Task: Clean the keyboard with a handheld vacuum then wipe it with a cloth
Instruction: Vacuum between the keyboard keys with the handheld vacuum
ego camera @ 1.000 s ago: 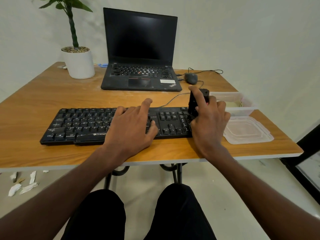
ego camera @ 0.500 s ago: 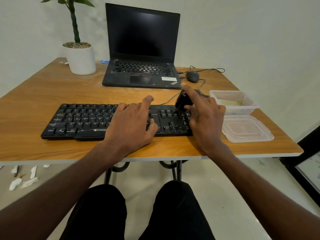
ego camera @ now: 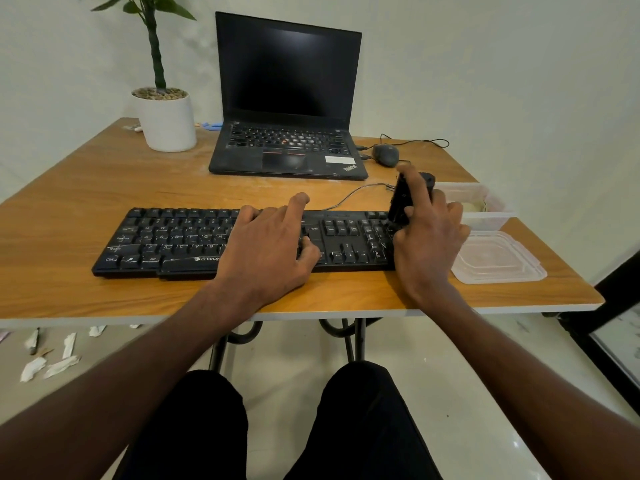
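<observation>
A black keyboard (ego camera: pixel 173 239) lies across the front of the wooden table (ego camera: pixel 86 188). My left hand (ego camera: pixel 266 244) rests flat on its middle keys, fingers spread and fairly straight. My right hand (ego camera: pixel 427 237) grips a small black handheld vacuum (ego camera: pixel 403 199) held nearly upright, its lower end on the number pad at the keyboard's right end. My index finger lies along the vacuum's body. No cloth shows plainly; something pale lies inside the clear box.
An open black laptop (ego camera: pixel 287 147) sits behind the keyboard, a white plant pot (ego camera: pixel 168 123) at back left, a wired mouse (ego camera: pixel 385 154) at back right. A clear plastic box (ego camera: pixel 485 209) and its lid (ego camera: pixel 498 259) lie right of the keyboard. Paper scraps litter the floor (ego camera: pixel 52 362).
The vacuum has gone from leaning left over the keyboard's upper right keys to nearly upright at the number pad's right end. My left hand has stayed on the middle keys.
</observation>
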### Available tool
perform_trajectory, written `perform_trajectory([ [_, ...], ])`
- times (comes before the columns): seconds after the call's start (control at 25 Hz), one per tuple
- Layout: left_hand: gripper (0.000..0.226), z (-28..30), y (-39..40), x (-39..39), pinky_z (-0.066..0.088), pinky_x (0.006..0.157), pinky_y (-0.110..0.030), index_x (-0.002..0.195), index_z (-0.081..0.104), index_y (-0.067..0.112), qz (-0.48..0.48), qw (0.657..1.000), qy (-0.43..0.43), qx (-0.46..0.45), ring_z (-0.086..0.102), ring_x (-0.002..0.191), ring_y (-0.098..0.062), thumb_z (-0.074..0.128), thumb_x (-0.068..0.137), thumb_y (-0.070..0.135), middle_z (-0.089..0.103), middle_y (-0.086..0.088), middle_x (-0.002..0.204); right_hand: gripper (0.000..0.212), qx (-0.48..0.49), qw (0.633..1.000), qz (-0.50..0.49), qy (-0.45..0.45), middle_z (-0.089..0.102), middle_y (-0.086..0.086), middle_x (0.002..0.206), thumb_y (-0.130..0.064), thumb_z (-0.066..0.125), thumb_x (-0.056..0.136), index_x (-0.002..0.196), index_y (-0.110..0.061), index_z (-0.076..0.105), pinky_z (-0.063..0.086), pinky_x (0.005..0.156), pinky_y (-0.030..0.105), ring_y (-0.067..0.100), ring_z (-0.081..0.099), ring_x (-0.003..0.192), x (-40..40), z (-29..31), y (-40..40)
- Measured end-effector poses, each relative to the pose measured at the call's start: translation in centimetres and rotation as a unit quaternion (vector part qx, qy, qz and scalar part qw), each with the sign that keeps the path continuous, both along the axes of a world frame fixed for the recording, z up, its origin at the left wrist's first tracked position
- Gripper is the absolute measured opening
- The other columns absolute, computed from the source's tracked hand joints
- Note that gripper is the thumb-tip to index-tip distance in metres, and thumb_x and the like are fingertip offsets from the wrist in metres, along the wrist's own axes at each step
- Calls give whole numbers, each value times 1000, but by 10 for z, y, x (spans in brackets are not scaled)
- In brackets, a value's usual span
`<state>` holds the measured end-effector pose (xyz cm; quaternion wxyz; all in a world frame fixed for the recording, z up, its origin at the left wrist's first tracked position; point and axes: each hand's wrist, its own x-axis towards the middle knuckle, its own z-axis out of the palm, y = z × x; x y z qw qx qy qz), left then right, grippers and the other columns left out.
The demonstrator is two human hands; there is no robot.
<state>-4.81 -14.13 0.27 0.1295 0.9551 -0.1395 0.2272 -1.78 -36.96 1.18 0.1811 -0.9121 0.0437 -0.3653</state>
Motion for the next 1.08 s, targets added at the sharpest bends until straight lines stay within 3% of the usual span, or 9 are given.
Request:
perform_trajectory([
  [0.08,62,1,1,-1,37,105,-46,154,34,18,0,1000,2,2,65,100,-22,50,99,43,72,0,108,82,20,997,77,-14,60,2,123,-3,57,91,154,-48,28,44,80,46,20,48,103,-1,-1,0],
  [0.16,62,1,1,-1,38,105,-46,154,35,18,-1,1000,3,4,65,100,-22,51,99,42,72,0,108,79,-22,987,159,14,63,1,125,-8,58,95,155,-48,27,46,84,49,20,51,105,-2,-2,5],
  [0.24,62,0,0,-1,37,106,-46,154,34,18,0,1000,4,4,64,99,-22,50,99,41,71,0,107,81,-58,993,96,25,64,3,121,-10,61,93,155,-48,25,44,84,50,24,51,107,0,-1,5],
  [0.32,61,1,0,-1,37,106,-46,154,34,18,2,1000,4,7,64,99,-22,49,99,41,71,0,107,85,-24,1000,17,2,62,4,119,-7,61,90,155,-48,24,42,81,49,25,48,105,0,0,3],
  [0.44,61,2,1,-1,37,106,-46,153,35,17,3,1000,6,9,65,100,-23,49,99,41,72,-1,108,85,-26,994,103,3,60,3,124,-1,58,88,154,-47,28,44,82,50,23,47,104,-5,2,4],
  [0.52,61,1,0,-1,38,105,-46,153,35,17,5,1000,3,9,65,99,-22,49,99,41,72,0,107,83,-47,995,84,10,60,4,124,-4,59,89,153,-47,30,44,83,52,25,48,106,-4,1,2],
  [0.68,61,1,1,-1,39,105,-47,153,36,17,10,1000,5,13,65,98,-22,49,98,41,72,0,106,79,62,998,-33,-4,60,5,122,-3,58,92,150,-49,31,46,82,52,26,51,105,4,1,-3],
  [0.88,60,1,0,-1,38,107,-47,153,35,18,7,1000,8,12,65,101,-22,49,99,41,72,-1,109,76,92,975,204,4,62,0,125,4,52,95,152,-44,35,56,85,48,19,57,110,-1,-2,-1],
  [1.08,59,1,1,-1,38,107,-47,153,36,18,8,1000,10,14,65,104,-23,48,100,41,71,-2,112,73,94,978,185,2,63,-4,126,-1,52,97,152,-47,35,51,86,49,17,53,106,4,-2,-3],
])
